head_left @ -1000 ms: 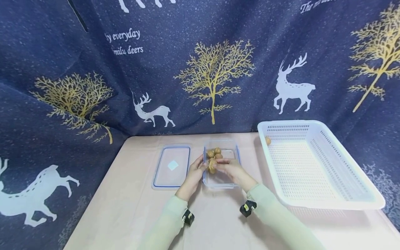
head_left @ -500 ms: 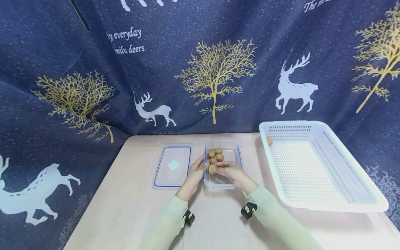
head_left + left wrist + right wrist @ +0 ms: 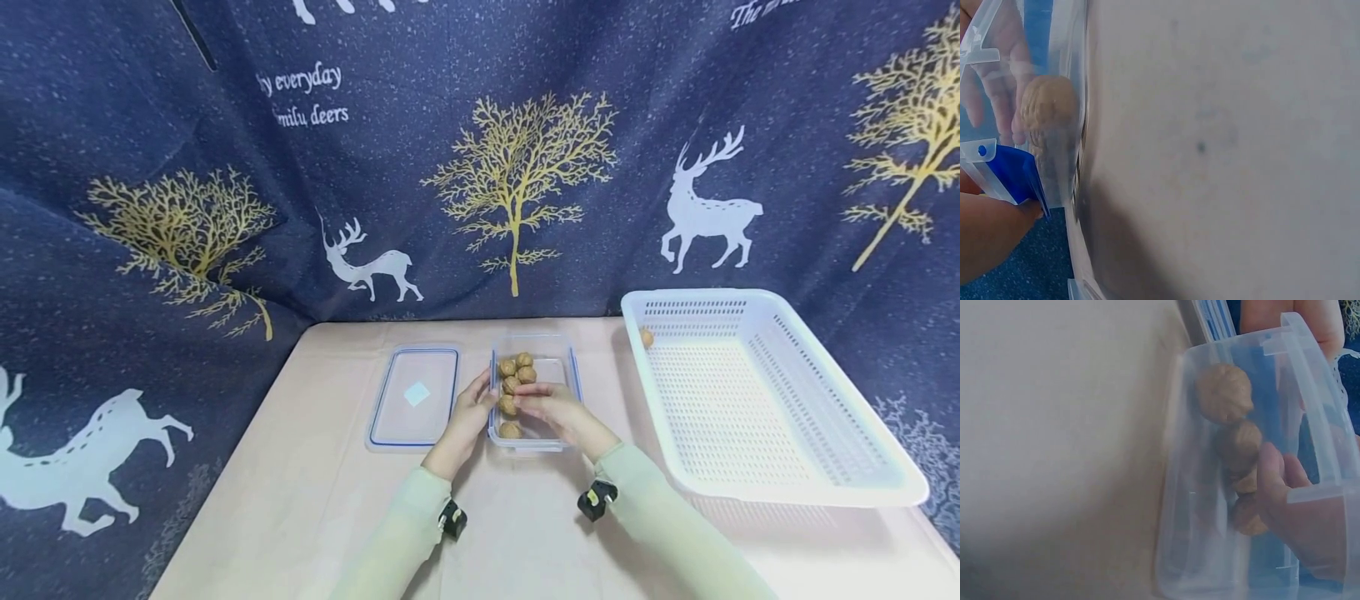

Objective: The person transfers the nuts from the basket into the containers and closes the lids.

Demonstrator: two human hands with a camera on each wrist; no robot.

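A clear plastic food container (image 3: 551,433) with blue side latches stands mid-table, a row of several walnuts (image 3: 511,430) along its left side. At its left wall my left hand (image 3: 465,417) holds the rim, the thumb by the blue latch (image 3: 1017,175) in the left wrist view. My right hand (image 3: 558,408) reaches inside from the right, its fingertips touching a walnut (image 3: 1239,445) near the front of the row. Its fingers look fairly straight in the left wrist view, beside a walnut (image 3: 1049,102) seen through the wall.
A blue-edged lid (image 3: 415,433) lies flat left of the container. To the right stands a large white perforated basket (image 3: 795,492) with one walnut (image 3: 647,337) at its far left corner. A dark blue patterned cloth (image 3: 450,208) hangs behind the table.
A walnut that was by my right fingers now lies at the container's front left, apart from my hand. My right fingertips are at the walnut behind it. The left hand stays on the container.
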